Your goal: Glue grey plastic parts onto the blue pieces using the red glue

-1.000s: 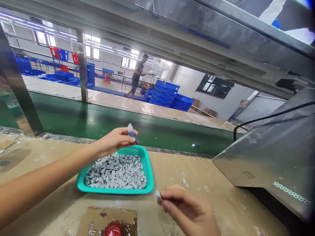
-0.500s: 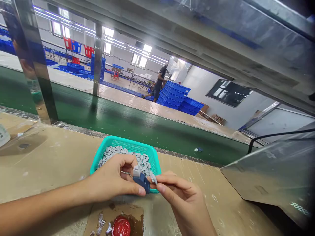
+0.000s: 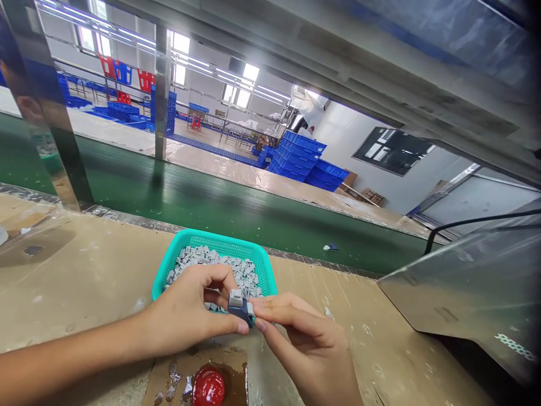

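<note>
Between the thumb and fingers of my left hand (image 3: 198,307) is a small dark-blue plastic part (image 3: 242,309) with a light-grey piece (image 3: 236,297) on its upper end. My right hand (image 3: 306,338) pinches another small grey plastic piece (image 3: 250,309) against the right side of the blue part. Its fingertips partly cover that piece. Just behind my hands stands a turquoise basket (image 3: 270,270) holding many loose grey pieces (image 3: 203,255); my left hand hides part of it.
A round red object (image 3: 208,387) sits on a wet brown board (image 3: 236,361) at the front. Beyond the worktable (image 3: 105,270) runs a green conveyor belt (image 3: 203,197) with a small blue-and-white part (image 3: 331,247) on it. A metal panel (image 3: 456,282) stands at right.
My right hand has moved left and brought its grey piece against the blue part. The person in the background is no longer visible. The small part on the belt appears slightly further left.
</note>
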Motion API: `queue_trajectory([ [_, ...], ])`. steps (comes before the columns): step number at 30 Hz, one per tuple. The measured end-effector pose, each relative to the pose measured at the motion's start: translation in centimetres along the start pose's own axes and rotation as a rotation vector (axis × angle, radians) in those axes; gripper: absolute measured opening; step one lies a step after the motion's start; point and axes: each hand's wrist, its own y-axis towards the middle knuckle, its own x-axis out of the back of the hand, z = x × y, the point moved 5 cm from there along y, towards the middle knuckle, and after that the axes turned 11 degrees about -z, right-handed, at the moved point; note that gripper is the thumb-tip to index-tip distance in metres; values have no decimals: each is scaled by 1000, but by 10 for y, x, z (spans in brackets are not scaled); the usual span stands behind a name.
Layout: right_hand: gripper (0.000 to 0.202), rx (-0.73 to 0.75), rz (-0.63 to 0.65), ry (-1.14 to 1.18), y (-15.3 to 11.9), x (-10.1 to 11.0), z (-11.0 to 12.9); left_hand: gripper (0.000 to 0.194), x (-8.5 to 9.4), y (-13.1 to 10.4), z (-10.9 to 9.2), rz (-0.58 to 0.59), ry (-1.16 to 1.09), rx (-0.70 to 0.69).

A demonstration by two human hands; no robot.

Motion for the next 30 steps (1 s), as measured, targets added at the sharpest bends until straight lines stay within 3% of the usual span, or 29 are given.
queue_trajectory([
  [6,30,110,-28,-17,-12,-5,4,25,2,-3,-6,-63,-120,46],
  [11,53,376,-168,-208,-25,-15,11,22,-5,-6,-13,-70,-454,99],
  [15,51,421,-182,-342,-27,-26,3,21,-14,-2,-5,-71,-646,236],
  [18,47,406,-118,-352,-20,-25,-1,19,-1,11,-2,-197,-649,203],
  [22,41,306,-32,-352,-6,-10,-8,30,32,38,-9,-300,-631,80],
  [26,34,143,7,-356,6,0,-33,50,66,79,-14,-380,-396,-126],
  [29,30,17,-28,-286,11,2,-58,46,88,117,-9,-481,254,-297],
  [30,29,-13,-34,-251,12,1,-64,45,96,129,-4,-500,374,-301],
])
